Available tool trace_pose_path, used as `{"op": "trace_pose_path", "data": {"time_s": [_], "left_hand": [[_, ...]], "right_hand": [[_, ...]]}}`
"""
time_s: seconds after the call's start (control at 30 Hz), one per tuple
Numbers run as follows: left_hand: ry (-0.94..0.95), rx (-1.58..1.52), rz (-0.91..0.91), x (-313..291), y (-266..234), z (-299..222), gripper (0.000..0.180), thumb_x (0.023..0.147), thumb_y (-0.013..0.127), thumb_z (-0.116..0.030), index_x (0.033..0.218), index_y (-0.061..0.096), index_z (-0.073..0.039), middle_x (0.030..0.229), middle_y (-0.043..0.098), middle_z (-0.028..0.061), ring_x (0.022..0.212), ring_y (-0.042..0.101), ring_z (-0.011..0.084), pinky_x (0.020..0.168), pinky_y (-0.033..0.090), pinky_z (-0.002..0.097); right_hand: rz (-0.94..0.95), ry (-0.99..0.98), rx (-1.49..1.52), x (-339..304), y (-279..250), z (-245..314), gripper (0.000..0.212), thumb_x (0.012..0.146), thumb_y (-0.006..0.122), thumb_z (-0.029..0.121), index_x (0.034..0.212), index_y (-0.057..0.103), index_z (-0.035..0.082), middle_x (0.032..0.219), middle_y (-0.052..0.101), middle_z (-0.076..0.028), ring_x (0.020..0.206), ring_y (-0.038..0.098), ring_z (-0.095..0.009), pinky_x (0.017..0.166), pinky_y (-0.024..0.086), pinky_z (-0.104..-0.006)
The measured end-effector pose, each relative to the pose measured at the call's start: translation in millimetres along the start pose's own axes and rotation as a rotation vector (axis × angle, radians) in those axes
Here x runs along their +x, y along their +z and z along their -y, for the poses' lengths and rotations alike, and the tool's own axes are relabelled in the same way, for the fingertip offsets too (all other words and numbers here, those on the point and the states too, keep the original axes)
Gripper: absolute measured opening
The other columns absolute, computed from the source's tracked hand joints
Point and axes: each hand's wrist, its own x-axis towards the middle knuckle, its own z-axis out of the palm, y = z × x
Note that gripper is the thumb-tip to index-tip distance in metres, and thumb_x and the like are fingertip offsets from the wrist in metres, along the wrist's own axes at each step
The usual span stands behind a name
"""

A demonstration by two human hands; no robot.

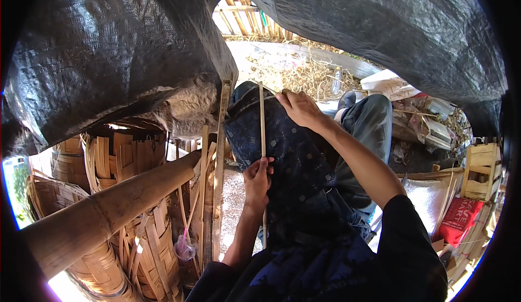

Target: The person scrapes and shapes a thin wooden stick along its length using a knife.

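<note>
My left hand (258,178) is closed round a long, thin bamboo strip (263,120), pinching it between thumb and fingers below its middle. The strip stands lengthwise over a dark patterned cloth (296,150) spread on my lap. Close to the strip's far end, my right hand (299,108) is closed with its fingers curled. Something thin reaches from its fingertips toward the strip, too small to name. Whether the right hand touches the strip itself I cannot tell.
A thick bamboo pole (116,207) slants in from the left, beside upright bamboo slats (218,177) and woven bamboo baskets (97,264). Black sheeting (125,47) hangs overhead. Shavings (304,74) and a plastic bottle (337,81) lie beyond. A red bag (460,219) is at right.
</note>
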Motion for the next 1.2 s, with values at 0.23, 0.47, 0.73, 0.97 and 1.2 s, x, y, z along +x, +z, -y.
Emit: {"op": "trace_pose_path", "data": {"time_s": [0.23, 0.47, 0.73, 0.97, 1.2], "left_hand": [[0.04, -0.18, -0.02, -19.4, -31.1, -27.9, 0.025, 0.093, 0.05, -0.026, 0.097, 0.058, -0.003, 0.065, 0.047, -0.0009, 0.038, 0.03, 0.0006, 0.033, 0.02, 0.0167], [0.061, -0.194, 0.019, -19.6, -35.5, -26.3, 0.026, 0.092, 0.054, -0.029, 0.093, 0.061, -0.004, 0.063, 0.046, -0.0037, 0.044, 0.031, -0.0005, 0.038, 0.02, 0.0154], [0.054, -0.226, 0.015, -23.4, -31.9, -21.2, 0.027, 0.091, 0.055, -0.029, 0.095, 0.06, -0.003, 0.065, 0.047, -0.0023, 0.043, 0.032, -0.0001, 0.037, 0.021, 0.0148], [0.071, -0.21, 0.026, -19.3, -35.3, -25.8, 0.027, 0.092, 0.053, -0.029, 0.095, 0.059, -0.003, 0.064, 0.048, -0.0018, 0.043, 0.031, -0.0005, 0.036, 0.02, 0.0155], [0.035, -0.199, 0.026, -17.3, -38.4, -19.0, 0.025, 0.094, 0.05, -0.028, 0.096, 0.059, -0.005, 0.064, 0.043, -0.0032, 0.04, 0.028, 0.0021, 0.035, 0.021, 0.0176]], "right_hand": [[0.098, 0.138, 0.35, -45.2, -22.6, 15.6, 0.027, 0.095, 0.043, 0.028, 0.091, 0.048, 0.001, 0.075, 0.054, -0.017, 0.07, 0.052, -0.039, 0.064, 0.042, -0.0465], [0.128, 0.108, 0.076, -73.7, 2.7, 3.9, 0.022, 0.091, 0.049, 0.021, 0.081, 0.052, 0.001, 0.071, 0.056, -0.019, 0.068, 0.055, -0.038, 0.063, 0.043, -0.0462], [-0.059, 0.165, 0.075, -44.6, 11.6, 3.8, 0.023, 0.094, 0.041, 0.021, 0.09, 0.054, 0.002, 0.07, 0.057, -0.017, 0.065, 0.056, -0.035, 0.061, 0.046, -0.0443], [0.149, 0.463, 0.052, -24.1, 12.3, -3.3, 0.025, 0.091, 0.047, 0.025, 0.088, 0.057, 0.002, 0.068, 0.057, -0.018, 0.065, 0.058, -0.036, 0.062, 0.046, -0.047], [0.05, 0.066, 0.25, -25.8, 20.2, 40.5, 0.017, 0.093, 0.044, 0.015, 0.096, 0.055, 0.004, 0.069, 0.056, -0.013, 0.061, 0.056, -0.03, 0.049, 0.039, -0.0433]]}}
